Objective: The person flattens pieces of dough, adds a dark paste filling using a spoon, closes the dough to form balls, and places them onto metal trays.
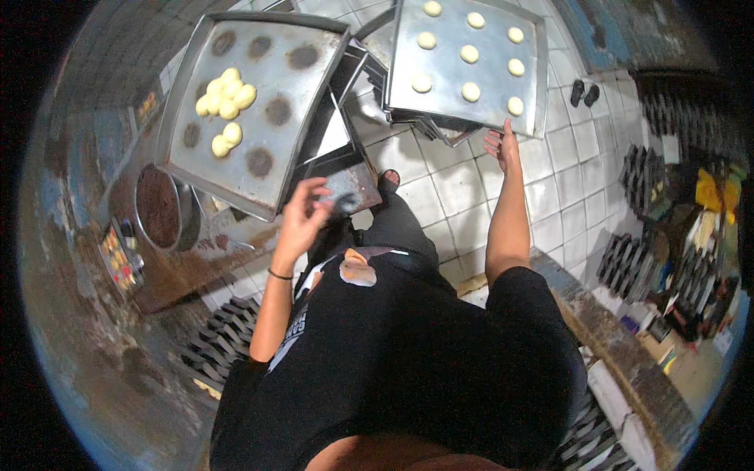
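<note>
My left hand (302, 213) is raised beside the near right corner of a metal baking tray (259, 196). Its fingers are bent and apart, with nothing visible between them. On that tray a cluster of pale yellow dough balls (228, 93) sits among round dark stains, with a smaller group of dough balls (226, 140) nearer me. My right hand (504, 149) reaches to the near rim of a second baking tray (448, 71), fingers spread, one fingertip at the edge just below a dough ball (515, 105). Several dough balls lie spaced in rows there.
More trays (326, 133) are stacked under and between the two. A deep round pot (161, 208) with brown contents stands at the left on a worn brown surface (181, 271). White floor tiles (452, 188) show below; dark slippers (584, 93) lie at the far right.
</note>
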`<action>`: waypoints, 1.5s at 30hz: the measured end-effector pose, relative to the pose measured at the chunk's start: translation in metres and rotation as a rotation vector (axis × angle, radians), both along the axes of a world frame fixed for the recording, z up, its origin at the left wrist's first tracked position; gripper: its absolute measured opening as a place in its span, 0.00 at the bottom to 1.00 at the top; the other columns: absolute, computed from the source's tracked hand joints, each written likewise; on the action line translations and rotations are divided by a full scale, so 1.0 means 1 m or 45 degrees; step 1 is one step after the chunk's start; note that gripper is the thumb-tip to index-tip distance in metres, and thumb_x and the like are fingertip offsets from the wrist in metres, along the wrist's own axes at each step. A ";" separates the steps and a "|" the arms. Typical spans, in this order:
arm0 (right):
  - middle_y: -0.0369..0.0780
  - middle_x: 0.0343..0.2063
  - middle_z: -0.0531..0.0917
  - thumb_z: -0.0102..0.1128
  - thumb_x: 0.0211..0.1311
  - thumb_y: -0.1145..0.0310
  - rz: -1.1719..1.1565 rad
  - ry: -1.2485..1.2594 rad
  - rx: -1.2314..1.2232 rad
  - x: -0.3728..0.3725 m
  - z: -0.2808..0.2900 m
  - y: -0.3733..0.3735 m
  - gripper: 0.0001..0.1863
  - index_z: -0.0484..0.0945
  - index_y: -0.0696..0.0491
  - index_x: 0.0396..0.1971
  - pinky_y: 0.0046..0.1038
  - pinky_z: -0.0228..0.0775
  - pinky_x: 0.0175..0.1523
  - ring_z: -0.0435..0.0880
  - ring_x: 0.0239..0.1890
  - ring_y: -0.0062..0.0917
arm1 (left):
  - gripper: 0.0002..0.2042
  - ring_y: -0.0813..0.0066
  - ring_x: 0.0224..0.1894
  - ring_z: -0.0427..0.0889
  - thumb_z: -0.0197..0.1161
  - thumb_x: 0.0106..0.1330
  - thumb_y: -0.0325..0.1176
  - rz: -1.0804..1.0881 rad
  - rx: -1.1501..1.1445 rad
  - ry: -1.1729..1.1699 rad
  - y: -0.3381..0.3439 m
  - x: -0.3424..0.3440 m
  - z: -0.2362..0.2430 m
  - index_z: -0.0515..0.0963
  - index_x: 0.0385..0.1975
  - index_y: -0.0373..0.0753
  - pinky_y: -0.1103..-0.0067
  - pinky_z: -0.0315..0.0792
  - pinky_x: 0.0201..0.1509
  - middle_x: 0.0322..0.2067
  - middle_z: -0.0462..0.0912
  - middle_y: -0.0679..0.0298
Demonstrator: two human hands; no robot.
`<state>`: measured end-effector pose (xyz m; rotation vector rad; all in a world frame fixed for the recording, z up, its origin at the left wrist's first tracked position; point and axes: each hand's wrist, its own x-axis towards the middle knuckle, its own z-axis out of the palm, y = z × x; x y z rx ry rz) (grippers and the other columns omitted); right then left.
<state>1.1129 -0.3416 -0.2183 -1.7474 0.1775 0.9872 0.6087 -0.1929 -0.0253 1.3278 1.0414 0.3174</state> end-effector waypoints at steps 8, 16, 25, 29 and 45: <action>0.44 0.62 0.80 0.51 0.76 0.54 -0.442 0.282 0.379 -0.106 -0.133 -0.091 0.29 0.68 0.51 0.71 0.42 0.77 0.64 0.82 0.60 0.38 | 0.28 0.64 0.65 0.75 0.60 0.76 0.42 -0.109 -0.618 -0.066 0.006 0.171 -0.149 0.62 0.71 0.40 0.59 0.65 0.73 0.68 0.71 0.59; 0.43 0.61 0.82 0.57 0.73 0.44 -0.660 0.423 0.443 -0.155 -0.139 -0.004 0.34 0.73 0.52 0.68 0.42 0.73 0.66 0.81 0.60 0.37 | 0.31 0.52 0.70 0.68 0.51 0.79 0.39 0.231 -0.318 0.459 0.067 0.242 -0.243 0.44 0.77 0.53 0.49 0.60 0.74 0.75 0.58 0.59; 0.58 0.66 0.75 0.60 0.65 0.50 -0.331 -0.270 0.101 -0.003 -0.185 -0.015 0.39 0.69 0.59 0.70 0.40 0.63 0.74 0.73 0.71 0.46 | 0.29 0.51 0.67 0.76 0.51 0.82 0.40 -0.125 -0.230 0.443 0.110 0.239 -0.262 0.49 0.77 0.43 0.52 0.77 0.66 0.76 0.57 0.55; 0.58 0.65 0.77 0.64 0.62 0.50 0.040 -0.167 -0.129 -0.043 -0.226 -0.013 0.41 0.69 0.60 0.70 0.41 0.64 0.74 0.74 0.70 0.48 | 0.29 0.51 0.65 0.77 0.52 0.82 0.37 -0.125 -0.282 0.483 0.119 0.241 -0.289 0.50 0.77 0.40 0.52 0.79 0.64 0.74 0.59 0.54; 0.59 0.68 0.73 0.65 0.62 0.74 -0.050 -0.005 0.258 -0.037 -0.183 0.020 0.50 0.47 0.53 0.80 0.41 0.68 0.72 0.75 0.69 0.49 | 0.33 0.42 0.70 0.72 0.65 0.71 0.55 -1.413 1.716 1.025 0.242 0.199 -0.423 0.72 0.65 0.34 0.52 0.62 0.76 0.61 0.80 0.43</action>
